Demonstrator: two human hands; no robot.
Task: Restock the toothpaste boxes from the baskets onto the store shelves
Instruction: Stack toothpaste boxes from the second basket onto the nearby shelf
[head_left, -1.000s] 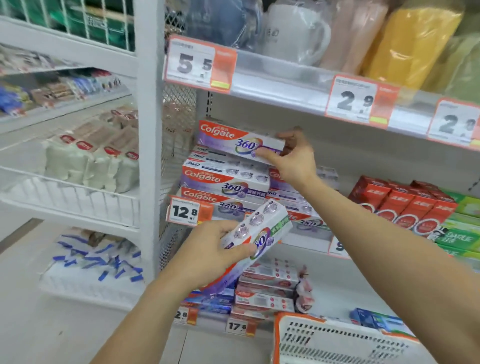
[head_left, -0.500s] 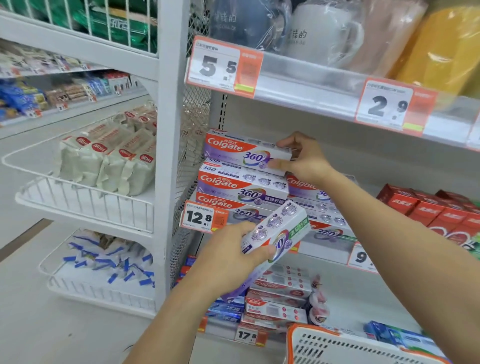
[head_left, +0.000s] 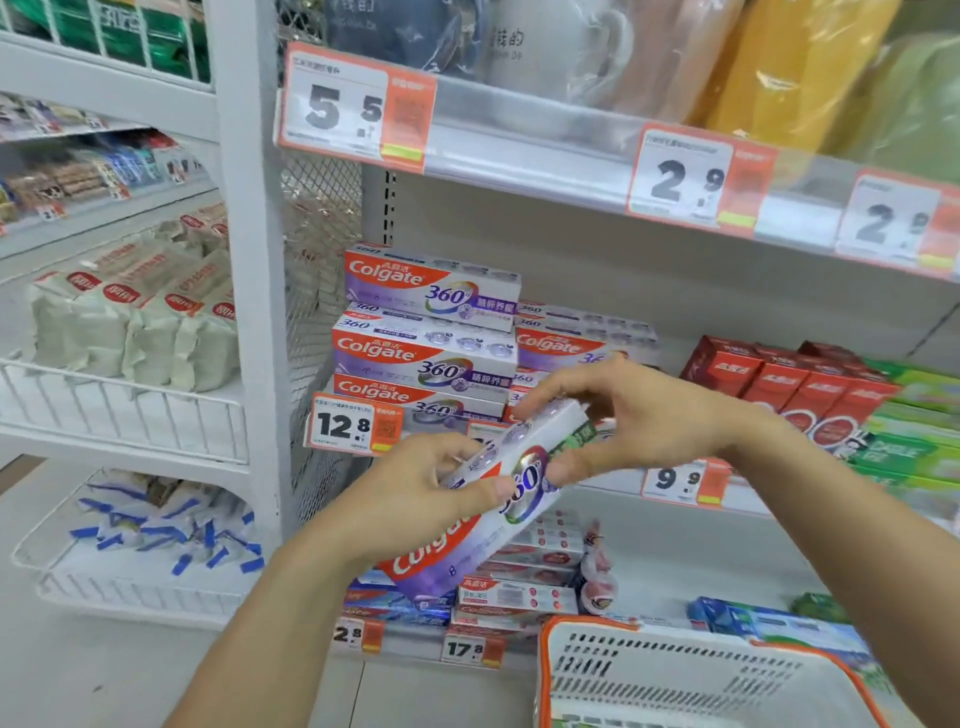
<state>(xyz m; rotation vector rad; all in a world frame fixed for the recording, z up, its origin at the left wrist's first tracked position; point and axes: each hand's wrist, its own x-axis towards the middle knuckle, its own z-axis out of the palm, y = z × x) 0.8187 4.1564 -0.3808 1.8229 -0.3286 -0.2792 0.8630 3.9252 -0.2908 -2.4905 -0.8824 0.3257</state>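
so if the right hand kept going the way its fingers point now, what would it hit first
Probably the Colgate box held in the left hand: the right hand points left and down at its upper end, fingertips about touching it already.

Two bare forearms, no sleeves in view; left grip (head_left: 415, 499), right grip (head_left: 639, 415), ringless

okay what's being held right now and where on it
One Colgate toothpaste box: the left hand grips its middle, and the right hand pinches its upper end.

Both hands (head_left: 415, 493) (head_left: 639, 415) close together, fingers curled.
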